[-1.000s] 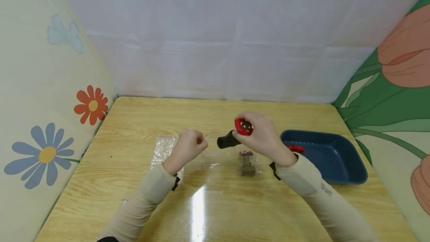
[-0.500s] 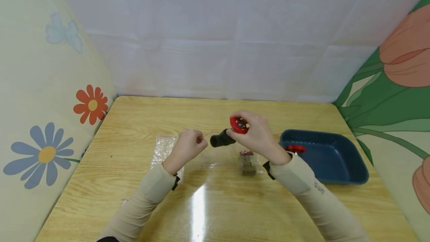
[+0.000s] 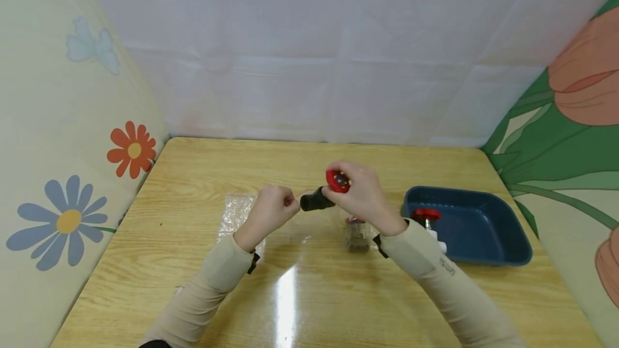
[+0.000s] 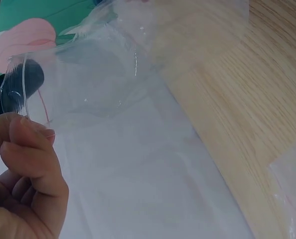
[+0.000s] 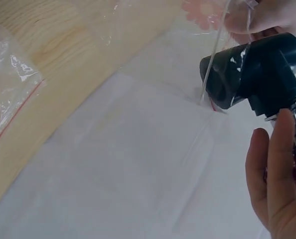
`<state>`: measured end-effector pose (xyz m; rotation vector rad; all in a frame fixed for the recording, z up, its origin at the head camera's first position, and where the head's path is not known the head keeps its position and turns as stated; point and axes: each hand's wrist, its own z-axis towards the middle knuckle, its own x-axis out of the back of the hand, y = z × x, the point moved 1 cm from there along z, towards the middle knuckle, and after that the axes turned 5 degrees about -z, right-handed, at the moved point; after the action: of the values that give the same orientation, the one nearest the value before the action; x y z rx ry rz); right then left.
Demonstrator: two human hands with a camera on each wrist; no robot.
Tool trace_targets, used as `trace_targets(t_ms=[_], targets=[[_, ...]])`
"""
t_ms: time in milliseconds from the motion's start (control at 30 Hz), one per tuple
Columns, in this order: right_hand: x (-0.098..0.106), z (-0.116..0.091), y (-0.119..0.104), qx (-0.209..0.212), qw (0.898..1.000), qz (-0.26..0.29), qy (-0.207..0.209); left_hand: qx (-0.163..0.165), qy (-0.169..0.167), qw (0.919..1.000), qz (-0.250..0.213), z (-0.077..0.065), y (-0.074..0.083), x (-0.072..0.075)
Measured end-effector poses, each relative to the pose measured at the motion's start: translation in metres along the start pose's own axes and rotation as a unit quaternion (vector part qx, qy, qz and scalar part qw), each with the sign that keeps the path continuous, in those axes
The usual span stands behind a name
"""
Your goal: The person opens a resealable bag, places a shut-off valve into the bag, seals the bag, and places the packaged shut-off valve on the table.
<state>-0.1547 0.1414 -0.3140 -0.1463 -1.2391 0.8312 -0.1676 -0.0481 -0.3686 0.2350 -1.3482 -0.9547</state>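
Note:
My left hand pinches the edge of a clear zip bag between thumb and fingers. The bag hangs out in front of the fingertips, its mouth towards the right hand. My right hand grips a black-bodied valve by its red handwheel, the body pointing left. In the right wrist view, one round end of the valve sits at the bag's mouth, with the clear film overlapping it. Fingers of the right hand partly hide the stem and handwheel.
A bagged valve with a red top lies on the wooden table between the hands. Flat clear bags lie beside the left wrist. At right stands a dark blue bin, with a white valve with a red handwheel at its left side.
My right hand has carried the valve left, up to the left hand and the bag's mouth. The left hand has stayed in place. More of the white valve shows by the bin.

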Motion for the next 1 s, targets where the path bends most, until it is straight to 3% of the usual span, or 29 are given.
trace_targets(t_ms=[300,467,633,1000], targets=[[-0.007,0.002,0.0,0.035,0.997,-0.062,0.009,-0.011,0.002,0.9998,-0.014,0.0,0.001,0.0],[-0.01,0.002,-0.002,0.026,0.997,-0.074,-0.021,-0.025,0.005,0.9995,-0.019,0.0,0.001,-0.001],[-0.013,0.002,-0.004,0.024,0.995,-0.081,-0.05,-0.017,-0.007,0.9994,-0.029,0.0,0.001,-0.002],[-0.018,0.001,-0.002,0.02,0.992,-0.046,-0.118,-0.018,-0.01,0.9992,-0.035,0.001,0.003,-0.002]])
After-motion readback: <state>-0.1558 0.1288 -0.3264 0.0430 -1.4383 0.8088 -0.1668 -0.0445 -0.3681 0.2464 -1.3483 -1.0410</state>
